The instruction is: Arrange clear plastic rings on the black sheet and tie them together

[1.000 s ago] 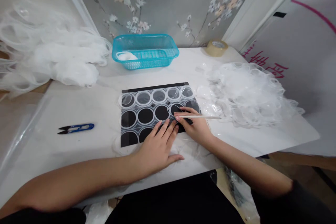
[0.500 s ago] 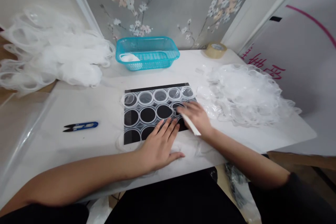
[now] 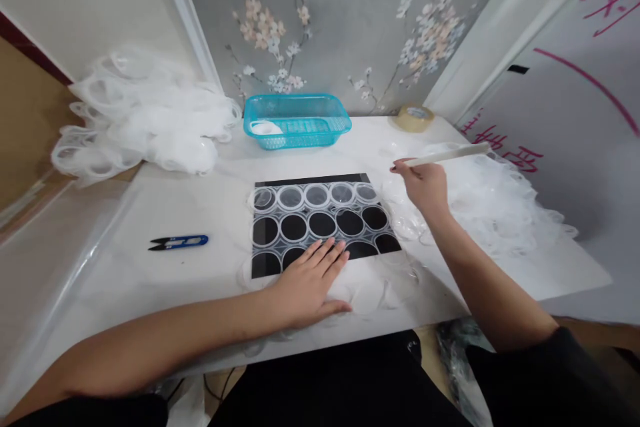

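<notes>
My left hand (image 3: 310, 287) lies flat, fingers stretched, across the lower edge of a sheet with a black backing (image 3: 263, 268). White-rimmed ovals stand in rows on this sheet; those in the top row look filled with a clear film, while lower ones show plain black. Off the sheet's upper right corner, my right hand (image 3: 425, 183) is closed around a long, thin, pale stick-like tool (image 3: 463, 153). One end points left past the fingertips; the long end reaches right, over a heap of clear and white plastic rings (image 3: 505, 207). The exact kind of tool cannot be made out.
Blue thread snips (image 3: 180, 242) lie left of the sheet. Behind it stands a turquoise plastic basket (image 3: 300, 141) with a white item inside. A tape roll (image 3: 415, 119) sits at the back right. White frilly material (image 3: 145, 120) is piled at the back left of the white table (image 3: 130, 287).
My right hand has lifted off the sheet and moved up and right with the tool, uncovering the ovals there. My left hand stays flat on the sheet. The camera view has shifted slightly.
</notes>
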`<state>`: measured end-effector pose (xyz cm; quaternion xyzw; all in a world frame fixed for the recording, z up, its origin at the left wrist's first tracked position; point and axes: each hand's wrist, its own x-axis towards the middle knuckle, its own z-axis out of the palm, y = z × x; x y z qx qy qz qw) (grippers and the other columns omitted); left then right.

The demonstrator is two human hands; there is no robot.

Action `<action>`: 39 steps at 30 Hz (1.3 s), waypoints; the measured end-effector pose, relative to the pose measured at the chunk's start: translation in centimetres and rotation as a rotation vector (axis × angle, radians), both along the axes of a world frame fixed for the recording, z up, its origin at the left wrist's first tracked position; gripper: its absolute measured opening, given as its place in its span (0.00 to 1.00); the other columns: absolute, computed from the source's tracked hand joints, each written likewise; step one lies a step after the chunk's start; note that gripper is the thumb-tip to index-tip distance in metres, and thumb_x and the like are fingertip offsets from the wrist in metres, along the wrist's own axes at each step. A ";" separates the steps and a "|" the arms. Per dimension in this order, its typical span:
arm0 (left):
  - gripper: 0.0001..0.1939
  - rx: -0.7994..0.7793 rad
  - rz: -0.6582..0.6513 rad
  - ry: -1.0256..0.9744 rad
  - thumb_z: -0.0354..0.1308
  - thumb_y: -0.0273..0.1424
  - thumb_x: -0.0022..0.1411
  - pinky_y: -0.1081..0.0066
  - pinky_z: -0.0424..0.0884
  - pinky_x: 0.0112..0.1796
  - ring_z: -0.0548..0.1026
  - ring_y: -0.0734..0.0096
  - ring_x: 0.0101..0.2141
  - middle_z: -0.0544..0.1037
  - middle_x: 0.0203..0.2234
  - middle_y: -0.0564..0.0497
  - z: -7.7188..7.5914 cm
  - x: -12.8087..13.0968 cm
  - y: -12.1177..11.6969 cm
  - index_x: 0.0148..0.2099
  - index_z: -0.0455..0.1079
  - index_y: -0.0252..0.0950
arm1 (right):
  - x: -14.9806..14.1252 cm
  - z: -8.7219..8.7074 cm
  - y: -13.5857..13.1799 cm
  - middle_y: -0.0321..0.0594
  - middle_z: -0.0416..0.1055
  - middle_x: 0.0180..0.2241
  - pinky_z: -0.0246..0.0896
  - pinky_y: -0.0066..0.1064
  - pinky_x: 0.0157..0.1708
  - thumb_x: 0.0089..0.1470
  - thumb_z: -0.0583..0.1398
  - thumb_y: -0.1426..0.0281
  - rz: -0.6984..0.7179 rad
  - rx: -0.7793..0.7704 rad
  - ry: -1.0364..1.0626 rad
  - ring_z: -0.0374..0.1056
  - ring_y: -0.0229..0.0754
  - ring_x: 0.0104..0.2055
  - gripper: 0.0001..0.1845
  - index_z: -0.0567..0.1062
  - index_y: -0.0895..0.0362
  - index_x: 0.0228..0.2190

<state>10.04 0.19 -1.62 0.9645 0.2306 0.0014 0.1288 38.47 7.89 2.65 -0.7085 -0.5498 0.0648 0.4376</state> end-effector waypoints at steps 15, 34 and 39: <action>0.26 0.014 0.209 -0.187 0.55 0.38 0.62 0.59 0.61 0.51 0.64 0.54 0.51 0.65 0.52 0.38 3.5 6.1 11.2 0.59 0.59 0.30 | -2.4 -4.4 -1.8 0.46 0.78 0.32 0.67 0.38 0.40 0.54 0.56 0.55 0.247 -0.065 0.467 0.74 0.49 0.37 0.22 0.78 0.61 0.34; 0.12 -0.258 0.172 -0.081 0.55 0.37 0.63 0.67 0.67 0.36 0.69 0.73 0.29 0.69 0.25 0.54 3.2 7.5 15.3 0.33 0.67 0.32 | -2.7 -4.5 -2.3 0.45 0.77 0.28 0.66 0.33 0.30 0.53 0.57 0.55 0.656 -0.188 0.505 0.73 0.45 0.28 0.20 0.76 0.59 0.27; 0.14 -0.449 0.249 -0.200 0.50 0.39 0.65 0.69 0.66 0.33 0.68 0.73 0.28 0.69 0.27 0.53 3.8 6.6 15.5 0.35 0.65 0.32 | -2.8 -3.8 -2.6 0.43 0.77 0.31 0.63 0.32 0.33 0.54 0.57 0.58 0.761 -0.195 0.383 0.72 0.45 0.33 0.20 0.76 0.58 0.20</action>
